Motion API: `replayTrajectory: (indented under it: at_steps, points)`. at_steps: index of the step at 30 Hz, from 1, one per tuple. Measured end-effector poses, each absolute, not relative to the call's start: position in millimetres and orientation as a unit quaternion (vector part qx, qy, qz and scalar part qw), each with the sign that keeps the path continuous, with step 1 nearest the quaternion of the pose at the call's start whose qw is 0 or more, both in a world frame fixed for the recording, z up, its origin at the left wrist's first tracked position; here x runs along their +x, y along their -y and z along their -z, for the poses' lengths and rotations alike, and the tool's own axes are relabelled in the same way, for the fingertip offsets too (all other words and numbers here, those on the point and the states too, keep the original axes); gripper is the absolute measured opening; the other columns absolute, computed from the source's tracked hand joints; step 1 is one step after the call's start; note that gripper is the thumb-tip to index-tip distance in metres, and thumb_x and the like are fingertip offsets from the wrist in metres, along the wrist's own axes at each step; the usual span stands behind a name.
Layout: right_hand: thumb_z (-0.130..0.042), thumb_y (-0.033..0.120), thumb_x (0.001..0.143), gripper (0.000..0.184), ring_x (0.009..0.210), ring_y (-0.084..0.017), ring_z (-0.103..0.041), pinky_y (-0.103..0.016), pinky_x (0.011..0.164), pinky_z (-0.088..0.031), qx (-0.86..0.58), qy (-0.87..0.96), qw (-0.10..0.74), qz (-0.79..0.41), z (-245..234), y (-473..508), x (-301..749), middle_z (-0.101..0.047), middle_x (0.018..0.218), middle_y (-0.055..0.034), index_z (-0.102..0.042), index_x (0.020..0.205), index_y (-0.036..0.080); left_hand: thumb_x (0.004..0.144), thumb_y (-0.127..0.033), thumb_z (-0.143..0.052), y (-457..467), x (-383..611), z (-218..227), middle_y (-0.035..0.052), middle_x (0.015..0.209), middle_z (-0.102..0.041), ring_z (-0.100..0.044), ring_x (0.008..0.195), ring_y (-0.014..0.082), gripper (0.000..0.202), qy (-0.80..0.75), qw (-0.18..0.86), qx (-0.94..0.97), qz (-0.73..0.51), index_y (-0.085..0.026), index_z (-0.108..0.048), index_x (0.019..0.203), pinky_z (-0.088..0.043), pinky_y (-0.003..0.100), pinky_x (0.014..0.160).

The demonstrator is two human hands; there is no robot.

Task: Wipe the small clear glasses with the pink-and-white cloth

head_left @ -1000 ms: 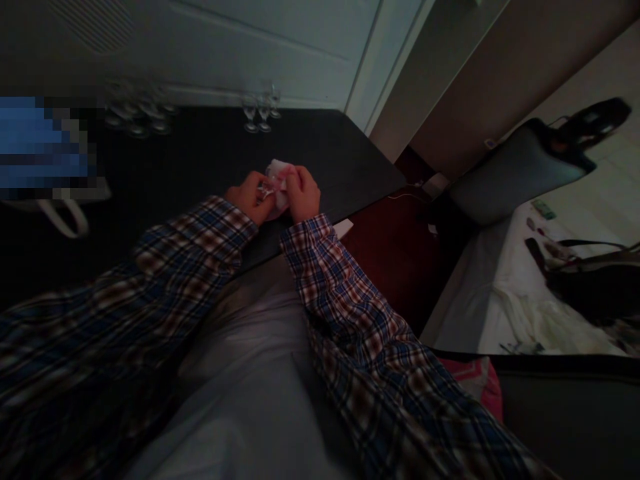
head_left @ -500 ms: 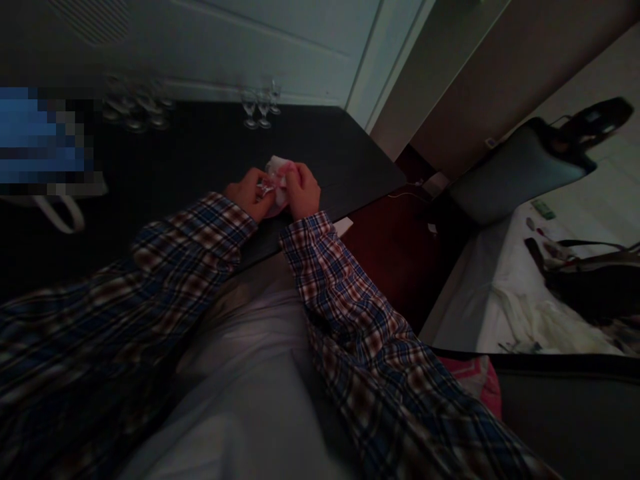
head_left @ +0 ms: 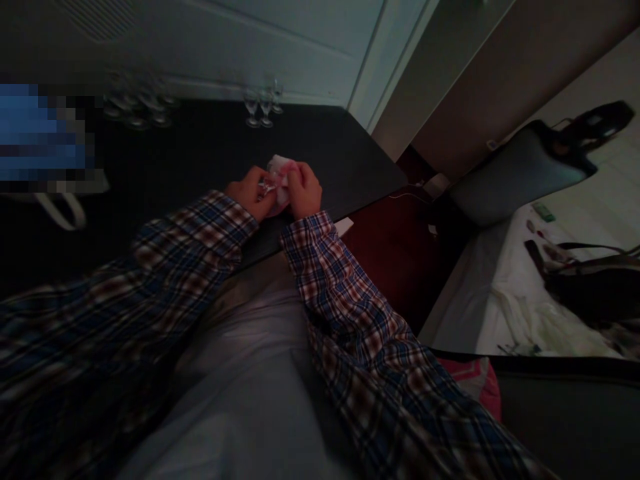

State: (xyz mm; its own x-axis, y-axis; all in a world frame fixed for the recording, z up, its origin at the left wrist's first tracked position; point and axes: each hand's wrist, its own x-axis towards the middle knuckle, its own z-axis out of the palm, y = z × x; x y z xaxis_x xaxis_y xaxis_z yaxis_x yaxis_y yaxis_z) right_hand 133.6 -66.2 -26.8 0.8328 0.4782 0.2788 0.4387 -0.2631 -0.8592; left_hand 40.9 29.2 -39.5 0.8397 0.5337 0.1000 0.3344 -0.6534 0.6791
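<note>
My left hand (head_left: 249, 192) is closed around a small clear glass (head_left: 267, 187), apparently a stemmed one like those on the table; most of it is hidden by fingers and cloth. A pink and white cloth (head_left: 281, 164) is bunched against the glass. Its right side is pinched in my right hand (head_left: 307, 192), fingers curled into the folds. Both hands are close together over the front part of the dark table (head_left: 330, 153). Beyond them stand small stemmed glasses (head_left: 252, 110), upright near the wall.
Several more stemmed glasses (head_left: 137, 110) are grouped at the back left. A pale strap (head_left: 70, 213) hangs near a pixelated blue patch. To the right are a chair (head_left: 510, 170) and a white bed (head_left: 463, 293) with a dark bag (head_left: 590, 287) on it.
Both hands keep their hold on the glass and cloth, with hardly any movement. The whole view has shifted very slightly.
</note>
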Motion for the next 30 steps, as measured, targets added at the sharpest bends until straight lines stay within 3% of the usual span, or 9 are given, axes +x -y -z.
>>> replayTrajectory:
  at_steps: [6, 14, 30]
  points:
    - [-0.039, 0.037, 0.092, 0.027, 0.092, -0.017, -0.059, -0.036, 0.091, -0.047, -0.786, 0.294, 0.544, -0.019, 26, 67, 132, -0.060, 0.084, -0.0022, -0.057, 0.091, 0.017, 0.079, -0.041, -0.048, -29, 41, 36, 0.0039, 0.104, -0.068, -0.065, 0.091, 0.0212, 0.043, -0.243, 0.338, 0.899, -0.134, -0.026, -0.048, 0.120, -0.050, 0.028, 0.078]
    - [-0.038, 0.038, 0.091, 0.027, 0.086, -0.015, -0.059, -0.033, 0.088, -0.048, -0.790, 0.294, 0.539, 0.000, 29, 66, 133, -0.059, 0.086, -0.0012, -0.057, 0.089, 0.019, 0.083, -0.039, -0.047, -22, 37, 26, 0.0039, 0.103, -0.068, -0.064, 0.087, 0.0195, 0.041, -0.250, 0.327, 0.904, -0.117, -0.021, -0.046, 0.120, -0.048, 0.026, 0.074]
    - [-0.041, 0.034, 0.091, 0.024, 0.090, -0.016, -0.058, -0.035, 0.092, -0.046, -0.792, 0.288, 0.538, -0.021, 26, 67, 131, -0.060, 0.086, -0.0020, -0.058, 0.093, 0.018, 0.081, -0.039, -0.046, -24, 37, 29, 0.0037, 0.103, -0.068, -0.065, 0.090, 0.0209, 0.041, -0.246, 0.328, 0.903, -0.133, -0.024, -0.048, 0.119, -0.048, 0.028, 0.076]
